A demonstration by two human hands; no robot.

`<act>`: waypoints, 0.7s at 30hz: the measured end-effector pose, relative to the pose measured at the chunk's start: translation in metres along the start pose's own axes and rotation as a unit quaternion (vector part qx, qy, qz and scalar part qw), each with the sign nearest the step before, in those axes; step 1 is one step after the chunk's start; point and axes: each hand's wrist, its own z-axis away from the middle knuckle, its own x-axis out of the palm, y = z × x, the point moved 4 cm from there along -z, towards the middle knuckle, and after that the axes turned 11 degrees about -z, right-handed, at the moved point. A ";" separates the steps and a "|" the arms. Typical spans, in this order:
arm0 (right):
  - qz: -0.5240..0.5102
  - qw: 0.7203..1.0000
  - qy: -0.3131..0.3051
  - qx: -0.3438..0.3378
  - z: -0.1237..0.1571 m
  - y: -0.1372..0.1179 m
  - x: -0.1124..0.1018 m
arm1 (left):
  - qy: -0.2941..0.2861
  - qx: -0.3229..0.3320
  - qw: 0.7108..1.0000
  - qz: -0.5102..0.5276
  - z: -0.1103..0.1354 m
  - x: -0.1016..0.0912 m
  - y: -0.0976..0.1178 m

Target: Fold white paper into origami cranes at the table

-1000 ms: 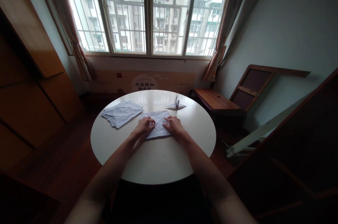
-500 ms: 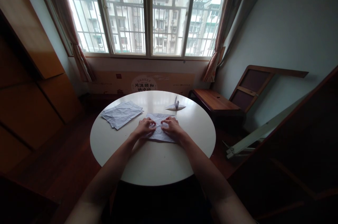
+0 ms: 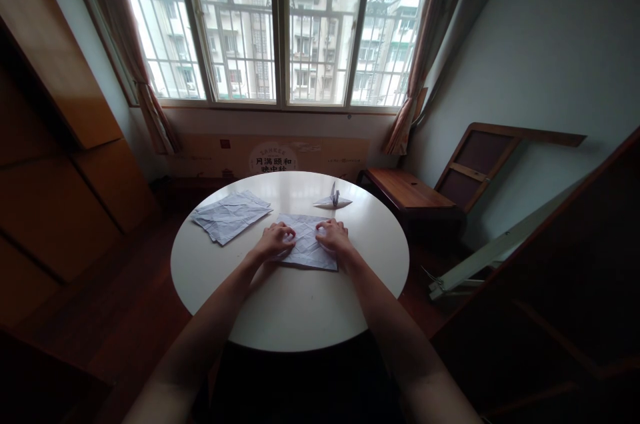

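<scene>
A creased sheet of paper (image 3: pixel 306 252) lies unfolded on the white round table (image 3: pixel 295 317), fold lines crossing its surface. My left hand (image 3: pixel 276 241) rests on the sheet's left part, fingers bent, with a gap between thumb and forefinger. On the right part lies my right hand (image 3: pixel 334 236), its fingers also curved and apart from the thumb. Both hands touch the paper from above; neither grips an edge. Just beyond the sheet stands a folded paper crane (image 3: pixel 334 200). Several creased sheets (image 3: pixel 233 216) are stacked loosely at the table's left.
Behind the table, a printed cardboard panel (image 3: pixel 320 154) leans beneath the barred window (image 3: pixel 280 31). A wooden bench (image 3: pixel 407 189) stands at the right, near a pale folded frame (image 3: pixel 467 271). Wooden cabinets (image 3: pixel 95 204) line the left side.
My right hand has slid a little to the right across the sheet, uncovering more of its middle and lower right corner. The left hand has stayed in place.
</scene>
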 end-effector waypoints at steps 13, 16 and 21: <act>-0.061 0.986 0.011 -0.154 0.003 -0.016 0.003 | 0.023 0.001 1.000 0.004 -0.002 0.004 -0.005; -0.067 0.986 0.006 -0.153 0.003 -0.016 0.003 | 0.020 0.032 0.999 0.006 -0.003 0.009 -0.004; -0.038 0.989 -0.010 -0.143 0.006 -0.016 0.003 | 0.045 0.016 0.999 -0.016 -0.004 0.010 -0.007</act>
